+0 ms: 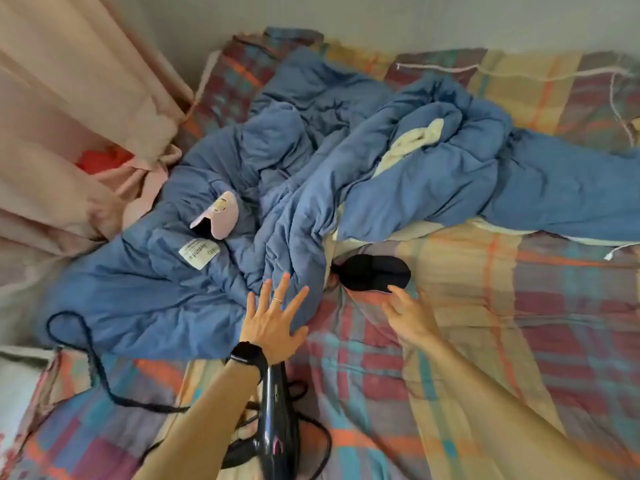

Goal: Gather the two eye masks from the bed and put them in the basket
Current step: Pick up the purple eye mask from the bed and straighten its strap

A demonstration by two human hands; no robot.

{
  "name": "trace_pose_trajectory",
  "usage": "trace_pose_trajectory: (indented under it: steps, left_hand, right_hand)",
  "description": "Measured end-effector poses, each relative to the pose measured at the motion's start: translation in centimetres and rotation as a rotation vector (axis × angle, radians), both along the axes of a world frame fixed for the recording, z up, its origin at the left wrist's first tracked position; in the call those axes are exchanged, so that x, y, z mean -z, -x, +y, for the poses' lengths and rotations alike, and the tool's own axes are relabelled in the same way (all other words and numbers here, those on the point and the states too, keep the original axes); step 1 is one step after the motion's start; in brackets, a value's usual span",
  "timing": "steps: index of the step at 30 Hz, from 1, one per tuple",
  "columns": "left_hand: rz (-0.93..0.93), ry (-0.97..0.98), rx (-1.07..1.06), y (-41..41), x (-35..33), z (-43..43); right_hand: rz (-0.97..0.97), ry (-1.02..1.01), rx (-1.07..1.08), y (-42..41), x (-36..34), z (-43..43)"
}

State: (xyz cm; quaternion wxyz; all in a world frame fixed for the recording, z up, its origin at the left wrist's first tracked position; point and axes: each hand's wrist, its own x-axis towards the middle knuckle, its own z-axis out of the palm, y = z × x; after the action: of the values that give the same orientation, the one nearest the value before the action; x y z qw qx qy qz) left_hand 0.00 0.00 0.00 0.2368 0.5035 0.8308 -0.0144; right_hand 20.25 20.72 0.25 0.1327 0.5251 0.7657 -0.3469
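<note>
A black eye mask lies on the plaid sheet, its left end tucked under the edge of the blue quilt. A pink eye mask rests on top of the quilt, further left. My right hand is just below the black mask, fingers apart, fingertips almost touching its lower edge. My left hand lies flat with spread fingers on the quilt's near edge; it wears a ring and a dark wristband. No basket is in view.
A black hair dryer with its cord lies on the plaid bed sheet under my left forearm. Pink curtains hang at the left. A white cable lies at the right edge.
</note>
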Motion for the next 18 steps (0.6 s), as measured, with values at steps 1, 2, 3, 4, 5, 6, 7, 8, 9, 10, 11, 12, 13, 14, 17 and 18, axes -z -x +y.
trace_pose_trajectory:
  steps: [1, 2, 3, 4, 5, 6, 7, 8, 9, 10, 11, 12, 13, 14, 17, 18]
  left_hand:
    - [0.007, 0.0, 0.042, 0.7, 1.2, 0.1]
    - [0.042, -0.01, 0.059, 1.4, 2.3, 0.1]
    - [0.078, -0.015, 0.098, 1.9, 3.8, 0.0]
    - [0.099, -0.017, 0.128, 2.1, 4.9, -0.2]
    - [0.116, -0.049, 0.15, 2.0, 6.1, -0.2]
    - [0.118, -0.066, 0.157, 1.6, 6.6, -0.1]
    - [0.127, -0.093, 0.155, 1.3, 7.0, -0.1]
    - [0.132, -0.123, 0.143, 1.1, 7.5, -0.1]
    - [0.128, -0.137, 0.127, 0.8, 7.9, 0.0]
    - [0.105, -0.124, 0.104, 0.6, 8.1, 0.1]
    - [0.076, -0.095, 0.084, 0.4, 7.8, 0.3]
    - [0.053, -0.076, 0.064, 0.2, 7.4, 0.5]
    - [0.036, -0.04, 0.045, 0.1, 6.9, 0.8]
    - [0.035, -0.005, 0.035, 0.1, 6.3, 1.1]
    - [-0.052, 0.074, -0.056, -0.6, 2.5, 2.3]
    - [-0.105, 0.051, -0.123, -1.2, 0.6, 2.6]
  right_hand:
    - [0.014, 0.01, 0.057, 0.9, 0.9, 0.6]
    - [0.01, 0.048, 0.12, 1.7, 1.6, 1.3]
    - [0.002, 0.086, 0.189, 2.4, 2.5, 2.1]
    - [-0.001, 0.138, 0.268, 3.1, 2.9, 2.8]
    - [0.025, 0.179, 0.33, 3.6, 3.8, 3.5]
    - [0.062, 0.219, 0.39, 4.0, 4.3, 3.9]
    - [0.1, 0.24, 0.452, 4.1, 5.0, 4.3]
    - [0.119, 0.241, 0.5, 4.2, 5.4, 4.4]
    - [0.132, 0.204, 0.541, 4.3, 5.6, 4.5]
    - [0.148, 0.146, 0.573, 4.2, 5.5, 4.5]
    - [0.177, 0.083, 0.589, 3.9, 5.3, 4.4]
    - [0.206, 0.017, 0.585, 3.6, 4.4, 4.0]
    - [0.235, -0.052, 0.57, 3.1, 3.4, 3.6]
    - [0.263, -0.121, 0.555, 2.5, 2.3, 2.9]
    - [0.361, -0.245, 0.533, -0.3, -1.4, 0.3]
    - [0.387, -0.235, 0.51, -1.2, -2.8, -0.8]
